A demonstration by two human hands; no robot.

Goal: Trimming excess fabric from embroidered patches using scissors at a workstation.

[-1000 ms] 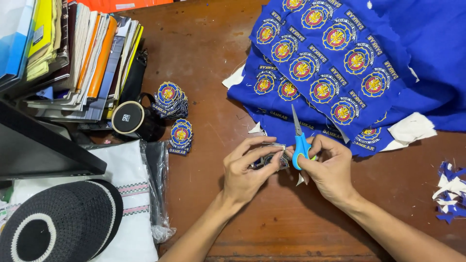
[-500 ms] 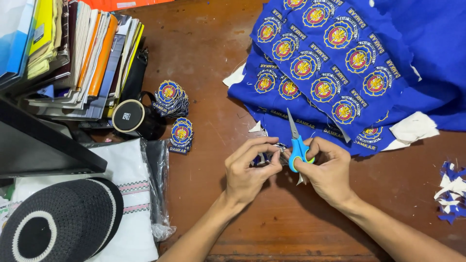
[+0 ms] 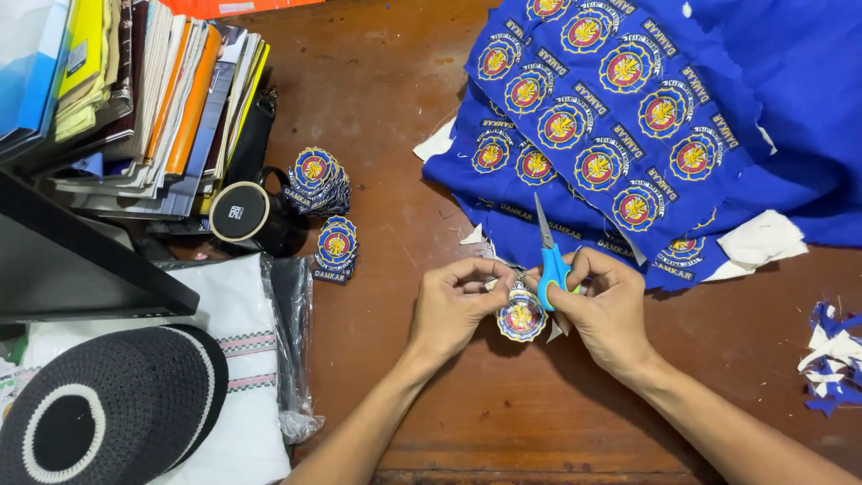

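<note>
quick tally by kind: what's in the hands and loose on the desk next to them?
Round patch in left hand: 1
Blue-handled scissors in right hand: 1
Stacks of cut patches: 2
Blue patch sheet: 1
Black mug: 1
Scrap pile: 1
Total: 7

Even, fairly bright indoor light falls from above, leaving only soft, short shadows under the person's two bare hands on the dark brown wooden table (image 3: 377, 117), whose varnish shows a faint sheen but no hard glare. The picture is sharp throughout, colours saturated, with slight wide-angle stretching toward the corners.
</note>
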